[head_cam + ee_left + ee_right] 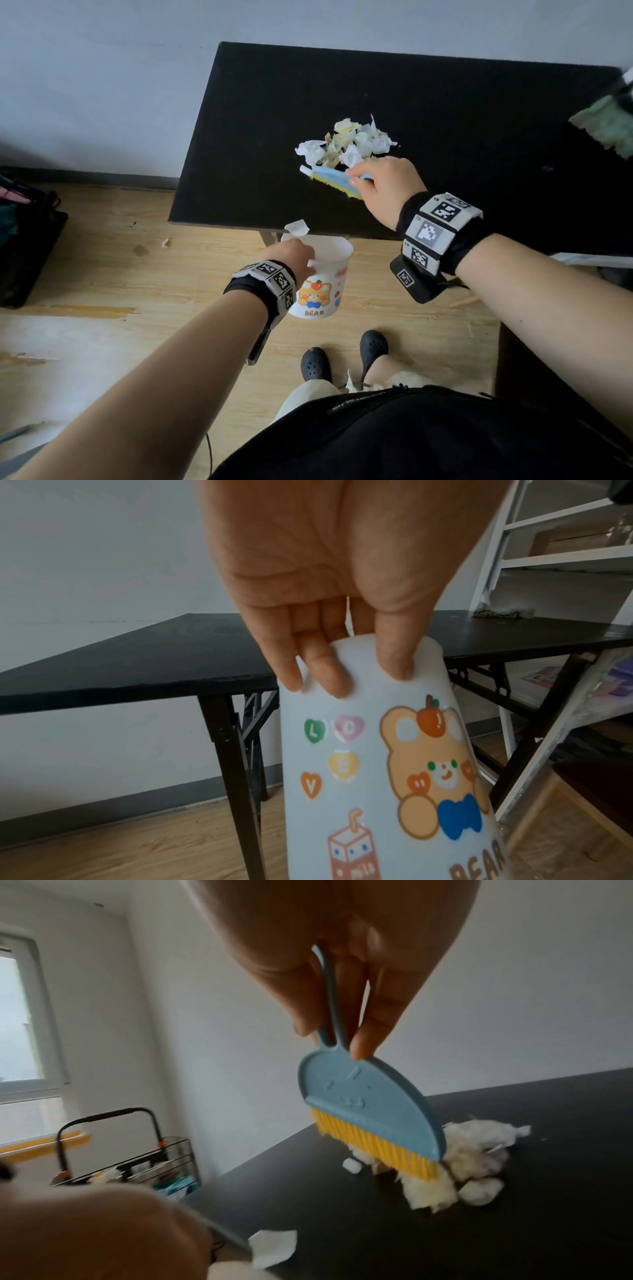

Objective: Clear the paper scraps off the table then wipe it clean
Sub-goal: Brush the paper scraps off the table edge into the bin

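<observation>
A pile of crumpled white and yellowish paper scraps point(346, 144) lies mid-table on the black table point(445, 113). My right hand point(383, 186) grips the handle of a small blue brush with yellow bristles point(337, 178), its bristles against the near side of the pile point(455, 1167); the brush point(369, 1110) shows close up in the right wrist view. My left hand point(291, 258) pinches the rim of a white bear-printed bin point(322, 284) just below the table's near edge; fingers point(329, 669) curl over the rim of the bin point(377, 777). One scrap point(297, 227) sits at the edge above the bin.
A green-white cloth point(608, 126) lies at the table's far right. A small scrap point(165, 242) is on the wooden floor. A black basket point(24, 236) stands at the left, a white shelf frame point(548, 547) beyond the table. My feet point(342, 356) are below.
</observation>
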The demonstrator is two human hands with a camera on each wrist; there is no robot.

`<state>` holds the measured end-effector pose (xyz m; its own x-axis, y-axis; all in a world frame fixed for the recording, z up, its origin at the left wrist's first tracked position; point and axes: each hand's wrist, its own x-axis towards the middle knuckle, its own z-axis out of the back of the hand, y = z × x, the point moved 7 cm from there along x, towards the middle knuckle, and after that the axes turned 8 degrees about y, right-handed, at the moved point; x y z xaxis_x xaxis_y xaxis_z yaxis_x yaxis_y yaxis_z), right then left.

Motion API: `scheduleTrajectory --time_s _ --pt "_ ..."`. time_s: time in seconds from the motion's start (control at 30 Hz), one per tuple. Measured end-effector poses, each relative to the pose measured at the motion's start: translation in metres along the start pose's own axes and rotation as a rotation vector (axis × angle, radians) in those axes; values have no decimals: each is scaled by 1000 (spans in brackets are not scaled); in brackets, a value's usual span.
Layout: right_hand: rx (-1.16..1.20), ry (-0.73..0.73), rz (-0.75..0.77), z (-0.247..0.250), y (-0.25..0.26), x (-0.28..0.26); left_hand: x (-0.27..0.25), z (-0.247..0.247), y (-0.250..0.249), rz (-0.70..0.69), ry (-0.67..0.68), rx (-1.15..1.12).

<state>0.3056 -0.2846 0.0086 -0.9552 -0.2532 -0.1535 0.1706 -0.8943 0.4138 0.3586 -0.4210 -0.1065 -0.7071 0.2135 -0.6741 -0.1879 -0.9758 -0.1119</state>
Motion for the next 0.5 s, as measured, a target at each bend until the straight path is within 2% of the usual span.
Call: scheduleTrajectory --time_s 0.1,0.3,0.4,0.5 --pt "-1 -83 -48 21 -20 4 2 4 -8 6 -3 21" --pt "-104 -102 -119 24 -47 23 5 4 -13 49 4 34" --pt "-199 -34 -187 20 -63 38 3 1 -13 88 12 24" --pt "-273 102 -242 8 -76 49 3 0 -12 116 12 -4"
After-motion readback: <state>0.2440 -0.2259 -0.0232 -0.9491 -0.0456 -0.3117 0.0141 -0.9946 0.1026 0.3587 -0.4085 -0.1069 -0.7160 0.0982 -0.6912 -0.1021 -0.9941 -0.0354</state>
